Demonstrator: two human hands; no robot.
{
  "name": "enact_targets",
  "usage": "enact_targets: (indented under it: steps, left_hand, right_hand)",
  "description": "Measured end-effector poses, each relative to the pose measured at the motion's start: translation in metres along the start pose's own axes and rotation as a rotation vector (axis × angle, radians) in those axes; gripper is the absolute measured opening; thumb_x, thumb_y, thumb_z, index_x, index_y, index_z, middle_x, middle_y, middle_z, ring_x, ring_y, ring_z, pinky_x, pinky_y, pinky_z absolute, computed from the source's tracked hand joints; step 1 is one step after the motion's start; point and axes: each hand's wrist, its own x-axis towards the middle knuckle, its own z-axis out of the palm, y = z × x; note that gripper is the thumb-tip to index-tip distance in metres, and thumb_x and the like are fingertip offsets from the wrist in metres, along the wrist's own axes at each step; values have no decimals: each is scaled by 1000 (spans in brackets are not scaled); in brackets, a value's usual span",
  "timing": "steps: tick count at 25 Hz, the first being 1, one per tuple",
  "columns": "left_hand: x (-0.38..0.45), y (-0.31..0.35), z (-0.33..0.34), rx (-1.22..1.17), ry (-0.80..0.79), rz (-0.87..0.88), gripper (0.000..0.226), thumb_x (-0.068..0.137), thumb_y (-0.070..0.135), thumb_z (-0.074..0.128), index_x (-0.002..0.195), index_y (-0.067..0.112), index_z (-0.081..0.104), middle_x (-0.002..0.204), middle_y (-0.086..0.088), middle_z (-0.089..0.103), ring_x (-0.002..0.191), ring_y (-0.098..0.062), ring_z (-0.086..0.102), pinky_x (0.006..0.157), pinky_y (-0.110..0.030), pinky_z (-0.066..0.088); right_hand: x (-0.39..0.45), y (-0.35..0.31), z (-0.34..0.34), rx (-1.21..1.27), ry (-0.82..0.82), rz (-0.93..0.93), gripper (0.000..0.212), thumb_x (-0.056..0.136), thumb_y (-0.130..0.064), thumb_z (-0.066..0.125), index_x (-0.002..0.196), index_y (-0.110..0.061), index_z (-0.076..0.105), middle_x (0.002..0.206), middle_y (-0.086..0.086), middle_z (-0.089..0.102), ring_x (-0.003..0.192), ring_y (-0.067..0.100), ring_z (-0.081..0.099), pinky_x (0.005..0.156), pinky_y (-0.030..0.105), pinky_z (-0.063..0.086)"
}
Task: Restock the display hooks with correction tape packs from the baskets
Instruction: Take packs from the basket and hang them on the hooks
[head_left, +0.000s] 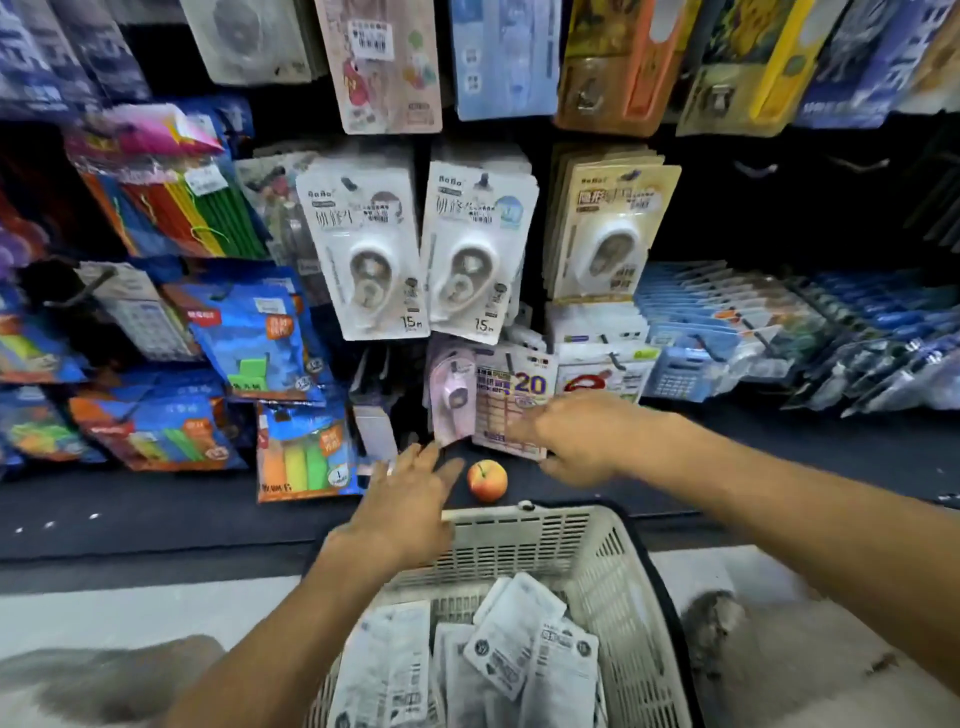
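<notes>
- Left white tape pack (366, 244): "15m" at its lower right corner.
- Next white tape pack (475, 249): "15m" near its bottom edge.
- Low white card (511, 400): a big "20" in blue and yellow.
- Other print on packs and barcode labels is too blurred to read.

This is a stationery shop aisle: carded correction tape packs (371, 249) with barcodes hang in rows on display hooks (78, 293) beside sticky notes (306, 457) and calculators (680, 371), above a white shopping basket (597, 540).
</notes>
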Motion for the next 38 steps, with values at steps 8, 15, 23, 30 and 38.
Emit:
enact_targets:
  steps: [8,15,23,30,38]
  left_hand:
    - [-29,17,182,-239,-446,-208,66,94,26,60,155,19,35,154,-8,42,140,-28,42,111,-40,41]
    - [-21,25,231,-701,-538,-453,63,89,25,65,149,25,44,133,-7,60,113,-26,61,87,-29,50]
    - [-23,12,251,-887,-447,-637,56,90,24,65,143,23,49,125,-5,62,79,-7,60,77,-23,43]
    - [-6,27,258,-1018,-304,-678,35,91,13,67,125,14,63,117,-6,67,94,-24,64,78,-28,51]
    - [-18,1,237,-2052,-270,-1215,92,72,87,56,109,3,68,104,-22,77,105,-38,71,89,-45,57]
  right_hand:
    - [17,34,75,-76,-455,-57,44,92,-30,58,135,-21,56,130,6,61,117,31,59,96,44,52]
    - [84,-22,194,316,-442,34,46,88,-26,64,133,-25,58,132,3,63,112,28,61,78,32,50]
    - [89,-89,350,1178,-262,847,74,75,-38,82,138,-14,51,137,12,62,120,33,62,102,48,50]
    - [122,-79,351,1382,-343,669,52,74,-24,88,122,-18,69,120,1,73,78,5,65,68,20,51]
    - [91,-122,277,988,110,-35,21,85,-15,76,89,-21,57,94,-7,63,83,16,65,70,38,57]
